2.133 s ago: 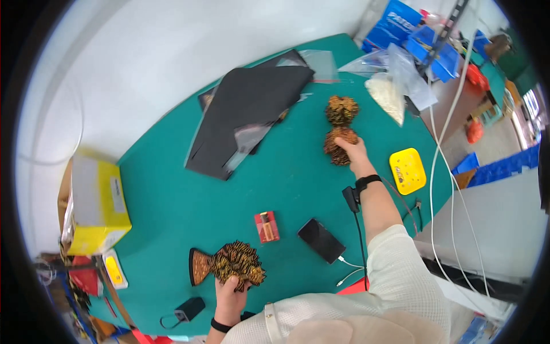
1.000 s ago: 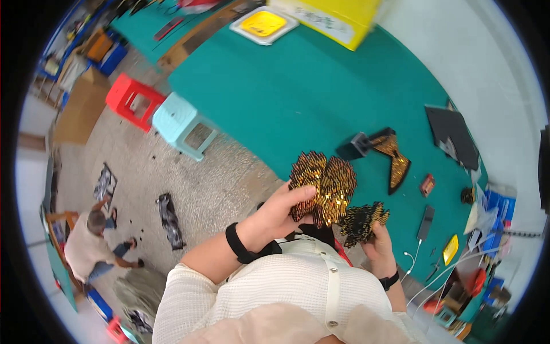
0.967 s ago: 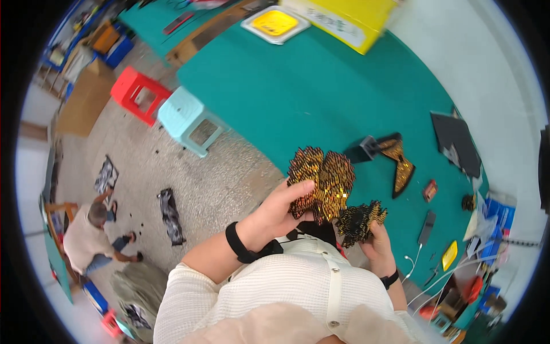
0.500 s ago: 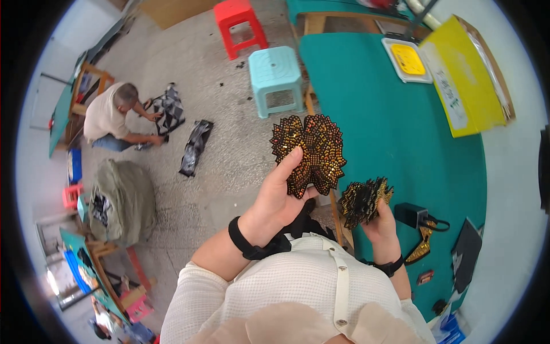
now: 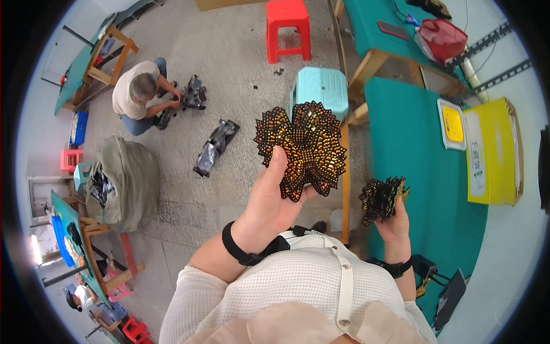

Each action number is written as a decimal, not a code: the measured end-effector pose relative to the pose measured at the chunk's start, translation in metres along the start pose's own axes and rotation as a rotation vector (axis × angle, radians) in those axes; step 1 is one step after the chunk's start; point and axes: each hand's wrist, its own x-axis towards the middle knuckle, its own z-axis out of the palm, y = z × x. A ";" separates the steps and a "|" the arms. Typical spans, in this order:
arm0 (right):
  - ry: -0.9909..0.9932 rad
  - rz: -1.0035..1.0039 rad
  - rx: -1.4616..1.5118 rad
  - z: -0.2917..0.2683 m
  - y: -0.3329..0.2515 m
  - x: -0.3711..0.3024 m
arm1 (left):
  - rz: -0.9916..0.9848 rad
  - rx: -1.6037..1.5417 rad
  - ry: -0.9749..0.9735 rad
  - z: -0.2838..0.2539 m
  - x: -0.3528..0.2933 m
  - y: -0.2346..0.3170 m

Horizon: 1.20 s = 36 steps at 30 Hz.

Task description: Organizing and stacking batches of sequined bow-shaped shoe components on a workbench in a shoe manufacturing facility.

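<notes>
My left hand (image 5: 268, 192) is closed on a black, jagged-edged beaded appliqué (image 5: 309, 140), its gold and copper beads facing up. The thumb lies over its lower left side, and the fingers go underneath, mostly hidden. Over by the green table's near edge, my right hand (image 5: 395, 225) grips a bunch of similar beaded appliqués (image 5: 379, 199). These are seen edge-on, dark with gold and greenish beads, and I cannot tell how they overlap. The two hands are well apart.
A green-topped table (image 5: 424, 137) at right carries a yellow box (image 5: 491, 155) and a white tray (image 5: 444, 109). Ahead stand turquoise (image 5: 321, 92) and red (image 5: 288, 31) stools. At left, a person (image 5: 137, 94) crouches near dark plastic (image 5: 216, 148) and a large sack (image 5: 123, 183).
My view has swung, so the room sits differently around my hands. Both hands keep their hold; the left one's appliqué is tilted a little differently. The crouching person's dark plastic is more bunched up.
</notes>
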 end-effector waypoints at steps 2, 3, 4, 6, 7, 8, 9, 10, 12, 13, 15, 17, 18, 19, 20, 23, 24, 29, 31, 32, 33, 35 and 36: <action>0.073 -0.035 0.004 0.028 0.002 0.024 | -0.004 -0.023 -0.007 -0.008 0.018 0.037; 0.105 -0.042 0.004 0.042 0.003 0.037 | -0.006 -0.025 0.010 -0.012 0.029 0.057; 0.098 -0.040 0.000 0.056 0.003 0.049 | -0.007 -0.025 0.027 -0.017 0.039 0.076; 0.088 -0.064 0.010 0.084 0.006 0.074 | 0.023 -0.048 0.045 -0.030 0.055 0.106; 0.084 -0.080 0.003 0.098 0.009 0.087 | 0.025 -0.025 0.071 -0.034 0.063 0.122; 0.084 -0.077 -0.003 0.113 0.010 0.100 | 0.025 -0.003 0.098 -0.038 0.071 0.136; 0.124 -0.072 -0.002 0.128 0.010 0.113 | 0.033 -0.002 0.097 -0.044 0.081 0.149; 0.164 -0.064 -0.003 0.138 0.011 0.125 | 0.035 -0.010 0.104 -0.048 0.088 0.158; 0.129 -0.039 -0.025 0.151 0.010 0.144 | 0.067 -0.016 0.128 -0.055 0.103 0.175; 0.093 -0.025 -0.034 0.159 0.010 0.156 | 0.068 -0.020 0.127 -0.060 0.112 0.184; 0.080 -0.015 -0.039 0.180 0.008 0.177 | 0.096 -0.058 0.199 -0.071 0.129 0.201; 0.074 -0.027 -0.036 0.190 0.005 0.200 | 0.112 -0.036 0.206 -0.086 0.147 0.214; 0.075 -0.021 -0.049 0.191 0.006 0.214 | 0.137 -0.011 0.229 -0.095 0.155 0.222; 0.075 -0.016 -0.060 0.193 0.006 0.228 | 0.166 0.005 0.212 -0.106 0.163 0.229; 0.075 -0.036 -0.054 0.198 0.003 0.242 | 0.190 0.028 0.241 -0.113 0.173 0.237; 0.049 0.017 -0.068 0.214 -0.006 0.292 | 0.218 0.014 0.280 -0.136 0.206 0.264; 0.043 0.006 -0.060 0.217 -0.009 0.311 | 0.220 0.064 0.284 -0.146 0.218 0.272; 0.000 0.061 0.010 0.269 -0.042 0.400 | 0.160 -0.067 0.279 -0.142 0.297 0.322; -0.104 0.040 -0.011 0.307 -0.058 0.433 | 0.182 -0.079 0.274 -0.139 0.331 0.347; -0.091 0.017 -0.014 0.320 -0.062 0.451 | 0.204 -0.105 0.273 -0.135 0.347 0.354; -0.126 0.009 -0.003 0.334 -0.067 0.469 | 0.232 -0.041 0.284 -0.129 0.364 0.364; -0.202 0.009 0.021 0.364 -0.077 0.503 | 0.208 -0.026 0.249 -0.129 0.395 0.385; -0.192 -0.003 0.020 0.378 -0.083 0.517 | 0.196 -0.003 0.215 -0.130 0.412 0.396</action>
